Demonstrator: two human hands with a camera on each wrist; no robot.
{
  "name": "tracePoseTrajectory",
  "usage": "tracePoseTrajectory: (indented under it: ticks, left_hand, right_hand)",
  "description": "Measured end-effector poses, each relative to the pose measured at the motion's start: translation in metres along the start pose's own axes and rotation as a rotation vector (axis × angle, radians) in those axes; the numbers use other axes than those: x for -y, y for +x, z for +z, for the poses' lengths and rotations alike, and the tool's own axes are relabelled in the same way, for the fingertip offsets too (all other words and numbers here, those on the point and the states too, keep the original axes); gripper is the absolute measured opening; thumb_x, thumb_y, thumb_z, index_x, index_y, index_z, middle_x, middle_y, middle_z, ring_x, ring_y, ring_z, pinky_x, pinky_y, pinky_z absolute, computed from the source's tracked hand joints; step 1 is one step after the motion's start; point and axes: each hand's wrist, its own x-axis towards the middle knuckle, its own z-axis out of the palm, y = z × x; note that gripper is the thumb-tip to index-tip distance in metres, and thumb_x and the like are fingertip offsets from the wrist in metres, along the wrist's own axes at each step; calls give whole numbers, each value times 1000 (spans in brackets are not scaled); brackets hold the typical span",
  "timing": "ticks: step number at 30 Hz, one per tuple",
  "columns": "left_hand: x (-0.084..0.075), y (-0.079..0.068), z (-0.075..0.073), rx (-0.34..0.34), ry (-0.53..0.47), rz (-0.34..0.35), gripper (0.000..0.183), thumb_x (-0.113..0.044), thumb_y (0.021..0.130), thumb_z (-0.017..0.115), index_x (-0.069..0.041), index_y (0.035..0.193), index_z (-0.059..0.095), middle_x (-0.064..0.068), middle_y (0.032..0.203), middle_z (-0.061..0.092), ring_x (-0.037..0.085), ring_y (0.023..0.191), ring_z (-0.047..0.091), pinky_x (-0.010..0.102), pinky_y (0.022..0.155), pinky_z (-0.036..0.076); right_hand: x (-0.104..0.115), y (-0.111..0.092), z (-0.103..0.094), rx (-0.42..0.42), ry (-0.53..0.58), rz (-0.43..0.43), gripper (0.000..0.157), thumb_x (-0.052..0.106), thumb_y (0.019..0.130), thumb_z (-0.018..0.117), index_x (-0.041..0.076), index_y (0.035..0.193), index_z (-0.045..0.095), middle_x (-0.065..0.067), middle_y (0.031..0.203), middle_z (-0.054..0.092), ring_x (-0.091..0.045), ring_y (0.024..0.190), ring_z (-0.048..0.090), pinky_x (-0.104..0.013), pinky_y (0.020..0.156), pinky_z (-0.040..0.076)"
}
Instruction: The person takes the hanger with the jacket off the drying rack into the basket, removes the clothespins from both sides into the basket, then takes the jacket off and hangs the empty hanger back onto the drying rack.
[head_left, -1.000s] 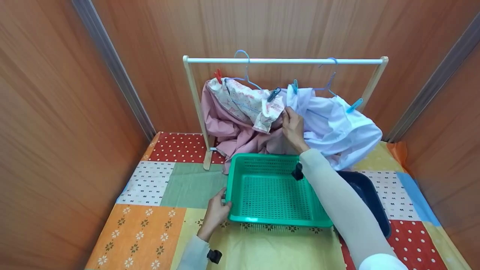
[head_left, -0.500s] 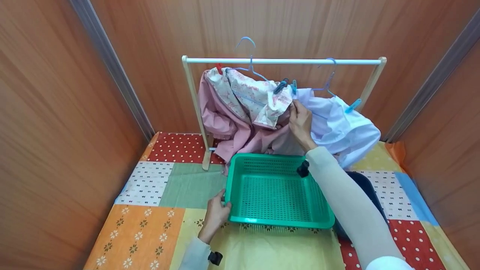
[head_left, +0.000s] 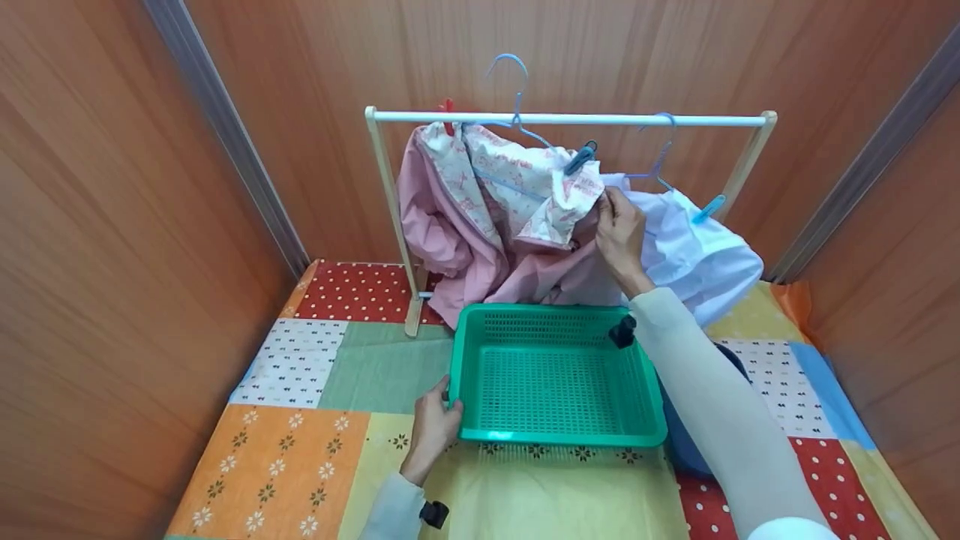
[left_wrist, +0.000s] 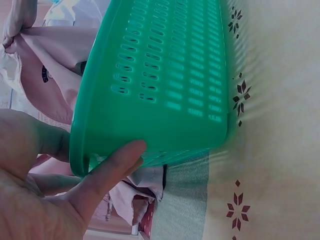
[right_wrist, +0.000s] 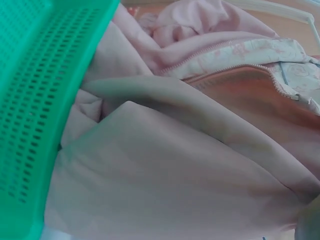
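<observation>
At the basket's left side, my left hand (head_left: 435, 427) grips the rim of a green plastic basket (head_left: 559, 438), thumb and fingers around its edge. My right hand (head_left: 622, 234) pinches the edge of a pink zip jacket (head_left: 435, 240) with a white patterned lining. This jacket is on a purple-blue hanger (head_left: 518, 101), whose hook stands above the rail, apart from it. A red clothespin (head_left: 448, 120) and a dark teal clothespin (head_left: 581, 157) clip the jacket to the hanger. In the right wrist view the jacket's cloth (right_wrist: 165, 170) fills the middle.
A small rack with a white rail (head_left: 585, 118) stands at the back. From its right part hangs a white garment (head_left: 712, 247) on another hanger (head_left: 661, 154), with a light blue clothespin (head_left: 709, 208). A dark blue tray (head_left: 684, 442) lies partly hidden under the right arm.
My right hand has moved up and right, carrying the jacket. The hanger's hook has risen well above the rail. The jacket now covers one light blue clothespin. My left hand stays at the basket.
</observation>
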Motion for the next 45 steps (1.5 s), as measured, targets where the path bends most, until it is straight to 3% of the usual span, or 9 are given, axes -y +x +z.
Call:
tracePoseTrajectory:
  ticks: [9,16,23,27,30,37,39,45]
  left_hand:
    - [0,1,0,9,-7,4,53,-4,92,58,10,141,44,24,107,68,16,66,60,34,63,52]
    - [-1,1,1,0,-3,8,52,-3,92,58,10,141,45,24,105,68,12,58,53,29,55,44]
    - [2,2,1,-8,-2,20,51,-2,91,58,11,139,46,24,104,68,13,56,52,29,54,45]
    - [2,2,1,-5,-12,17,51,-2,91,57,11,139,46,26,106,68,22,74,66,38,68,54]
    - [2,2,0,-7,-7,17,52,-2,90,57,12,139,46,25,107,68,26,89,68,43,77,56]
    - [3,2,0,4,-29,1,52,-3,91,57,11,140,45,25,105,67,17,62,57,34,60,49]
    - [3,2,0,7,-31,6,52,-3,91,57,11,140,45,25,105,67,15,64,57,32,61,49]
    - [4,2,2,11,-34,11,53,-2,91,58,10,141,45,24,106,68,16,67,59,32,63,51]
  right_hand:
    - [-1,5,-20,27,-9,-32,26,17,103,50,0,103,70,-17,75,63,-14,67,48,-20,64,35]
    - [-8,1,-33,-1,6,-19,25,14,102,52,-1,104,72,-18,85,69,-5,71,51,-19,68,38]
    - [-12,-5,-41,4,-1,-57,26,16,102,52,0,99,72,-17,71,61,-3,62,42,-20,63,32]
    - [-14,-8,-43,23,-11,-68,26,17,102,53,0,98,72,-15,68,59,-4,60,41,-20,62,32]
    - [-16,-11,-45,38,-22,-73,26,17,102,52,1,99,72,-15,69,61,-5,60,43,-21,62,33]
    - [-16,-19,-51,60,-25,-69,26,18,102,51,4,105,73,-16,88,72,-15,75,61,-21,71,42]
    - [-16,-21,-54,61,-12,-67,26,17,102,52,4,106,73,-16,95,73,-17,81,64,-19,74,44]
    - [-21,-25,-67,62,4,-75,26,17,102,52,2,102,73,-17,88,72,-3,69,55,-16,67,39]
